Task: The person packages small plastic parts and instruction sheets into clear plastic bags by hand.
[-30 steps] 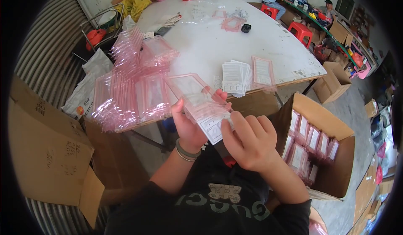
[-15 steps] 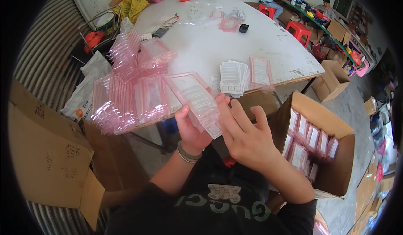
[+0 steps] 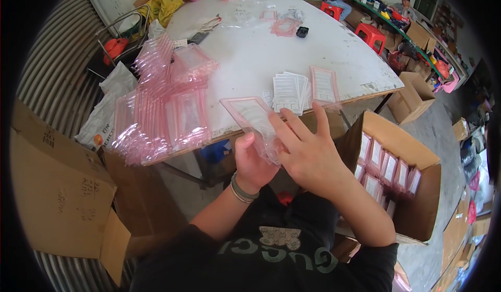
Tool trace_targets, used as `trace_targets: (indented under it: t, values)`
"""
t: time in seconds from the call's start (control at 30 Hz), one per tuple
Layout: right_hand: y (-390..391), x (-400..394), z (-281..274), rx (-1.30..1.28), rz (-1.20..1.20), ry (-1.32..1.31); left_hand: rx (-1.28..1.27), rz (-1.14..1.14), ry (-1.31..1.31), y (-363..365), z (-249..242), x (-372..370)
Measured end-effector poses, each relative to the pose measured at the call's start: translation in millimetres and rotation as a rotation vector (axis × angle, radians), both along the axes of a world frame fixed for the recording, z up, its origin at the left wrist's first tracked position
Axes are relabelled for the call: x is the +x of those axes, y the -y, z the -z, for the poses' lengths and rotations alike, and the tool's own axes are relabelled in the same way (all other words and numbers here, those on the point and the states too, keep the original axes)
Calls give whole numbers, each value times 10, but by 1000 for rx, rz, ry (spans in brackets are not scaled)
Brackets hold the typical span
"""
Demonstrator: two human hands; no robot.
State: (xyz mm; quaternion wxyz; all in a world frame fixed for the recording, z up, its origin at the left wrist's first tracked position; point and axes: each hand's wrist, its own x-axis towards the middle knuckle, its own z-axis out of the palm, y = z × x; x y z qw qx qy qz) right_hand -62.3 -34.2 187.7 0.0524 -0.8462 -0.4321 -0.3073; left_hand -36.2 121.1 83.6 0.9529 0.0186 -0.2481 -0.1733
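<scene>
Pink-edged pouch (image 3: 252, 116) is held up at the bench's (image 3: 245, 57) near edge, between both hands. Leftmost, a heap of similar pouches (image 3: 151, 107) overlaps along the bench edge, apparently to keep them within the left hand's reach. The left hand (image 3: 254, 162) is clamped on the pouch's lower part, thumb on top, likely because thin plastic would sag unsupported. The right hand (image 3: 313, 159) has its visible fingers spread over the lower end; its thumb is hidden, so I cannot tell whether it pinches. Beyond, printed cards (image 3: 289, 91) lie loosely fanned, perhaps for easy picking, just beside a single filled pouch (image 3: 324, 85). Rightmost, an open carton (image 3: 399, 142) holds packed bundles (image 3: 387, 171) in rows, presumably to save space.
</scene>
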Motion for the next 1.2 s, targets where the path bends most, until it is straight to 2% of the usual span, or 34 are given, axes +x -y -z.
trace_targets:
  t: [0.1,0.3,0.47,0.53,0.6,0.67,0.8,0.87,0.97,1.1,1.2]
  values:
    - [-37,41,120,56,25,38,421,-141,-159,66,-88,-129]
    - [15,-22,71,29,13,7,343,-114,-95,33,-54,-79]
    - [-39,79,267,76,73,182,254,-112,-270,142,-63,-84]
    - [-34,102,295,55,45,90,257,-126,-292,133,-15,-81]
    - [-18,119,285,69,15,13,321,-160,-207,56,-13,-41]
    - [23,80,254,110,-21,-70,235,-84,-186,4,-35,-50]
    - [103,11,282,178,-8,-84,148,-32,-211,-81,-32,-11]
    - [116,-7,330,249,-29,-85,188,-48,-178,-76,-69,-27]
    - [104,-51,344,167,64,-45,174,-42,-148,-41,-3,-13]
    - [-50,-74,353,129,38,74,116,-33,-216,105,43,-95]
    - [-32,-98,294,72,-26,114,106,-16,-123,55,48,-121]
